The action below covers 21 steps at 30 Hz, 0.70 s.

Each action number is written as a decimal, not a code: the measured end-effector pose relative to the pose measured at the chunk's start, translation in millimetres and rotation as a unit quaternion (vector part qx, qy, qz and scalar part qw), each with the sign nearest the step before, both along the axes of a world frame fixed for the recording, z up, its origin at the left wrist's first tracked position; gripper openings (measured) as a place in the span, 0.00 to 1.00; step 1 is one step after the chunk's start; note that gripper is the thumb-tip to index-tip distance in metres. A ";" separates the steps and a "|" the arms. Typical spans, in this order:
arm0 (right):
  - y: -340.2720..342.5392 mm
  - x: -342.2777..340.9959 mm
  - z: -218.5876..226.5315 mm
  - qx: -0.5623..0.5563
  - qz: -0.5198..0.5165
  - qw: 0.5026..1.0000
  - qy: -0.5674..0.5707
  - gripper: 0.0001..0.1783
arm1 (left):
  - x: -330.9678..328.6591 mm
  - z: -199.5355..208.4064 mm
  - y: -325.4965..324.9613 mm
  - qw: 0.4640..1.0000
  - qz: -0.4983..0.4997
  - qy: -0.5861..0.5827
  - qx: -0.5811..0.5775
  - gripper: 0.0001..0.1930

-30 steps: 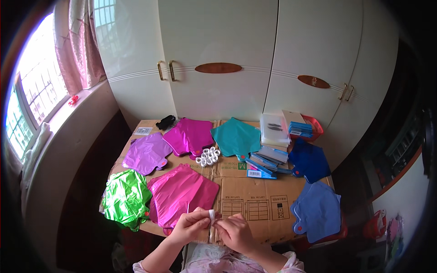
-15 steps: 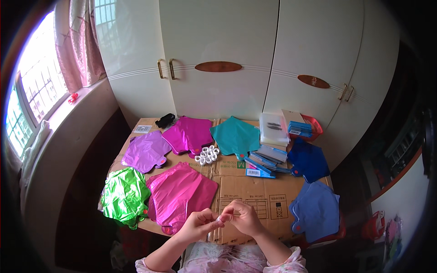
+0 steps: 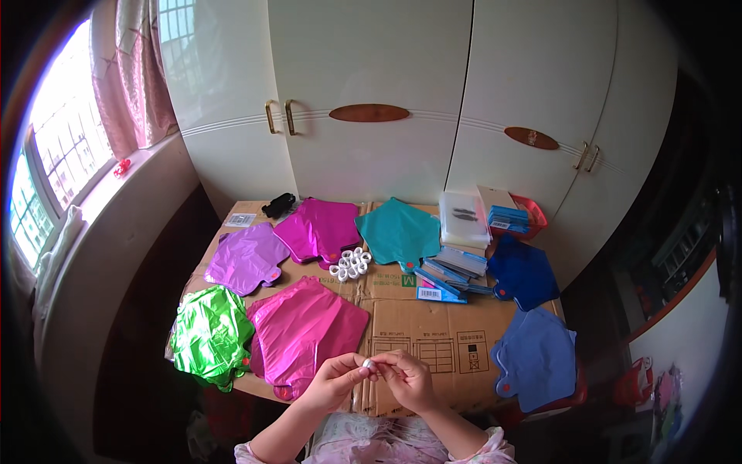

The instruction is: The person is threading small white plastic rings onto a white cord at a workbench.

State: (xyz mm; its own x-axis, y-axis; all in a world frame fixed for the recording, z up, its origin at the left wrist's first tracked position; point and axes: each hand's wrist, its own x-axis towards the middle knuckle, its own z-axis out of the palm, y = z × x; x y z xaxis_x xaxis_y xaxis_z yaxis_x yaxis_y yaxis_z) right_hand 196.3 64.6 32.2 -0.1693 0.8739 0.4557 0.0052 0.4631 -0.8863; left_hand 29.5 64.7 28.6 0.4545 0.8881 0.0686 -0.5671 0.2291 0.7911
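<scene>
Above the front edge of a cardboard-covered table, my left hand [image 3: 338, 380] and my right hand [image 3: 411, 383] meet at the fingertips. Between them they pinch a small white roll [image 3: 368, 363], partly hidden by the fingers; it resembles the white rolls [image 3: 350, 264] clustered mid-table. Just left of my left hand lies a stack of flat pink foil balloons [image 3: 311, 329]. Shiny green foil balloons [image 3: 210, 334] sit further left. To the right of my right hand is a light blue foil stack [image 3: 537, 359].
Lilac [image 3: 246, 257], magenta [image 3: 318, 230], teal [image 3: 399, 232] and dark blue [image 3: 524, 271] foil stacks ring the cardboard [image 3: 402, 309]. Blue-edged packets [image 3: 452, 272], clear plastic sleeves [image 3: 464, 218] and a red basket [image 3: 535, 216] stand back right. A black object [image 3: 279, 205] lies at the back left.
My right hand's fingers have lowered and come closer to the left fingertips. More of the white roll shows between them now. The things on the table have stayed put.
</scene>
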 end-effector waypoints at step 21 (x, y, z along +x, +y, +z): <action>0.7 0.5 4.0 -0.122 0.077 0.988 0.055 0.07 | -8.3 5.4 1.8 0.995 -0.017 0.061 0.079 0.06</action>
State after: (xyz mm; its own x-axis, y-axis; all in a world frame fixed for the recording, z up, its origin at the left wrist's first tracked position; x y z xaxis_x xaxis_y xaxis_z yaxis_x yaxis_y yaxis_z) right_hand 196.9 65.3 36.2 -0.2694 0.9281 0.2569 -0.1516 0.2226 -0.9631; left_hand 21.2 66.5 34.0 0.4983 0.8542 0.1487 -0.4581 0.1138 0.8816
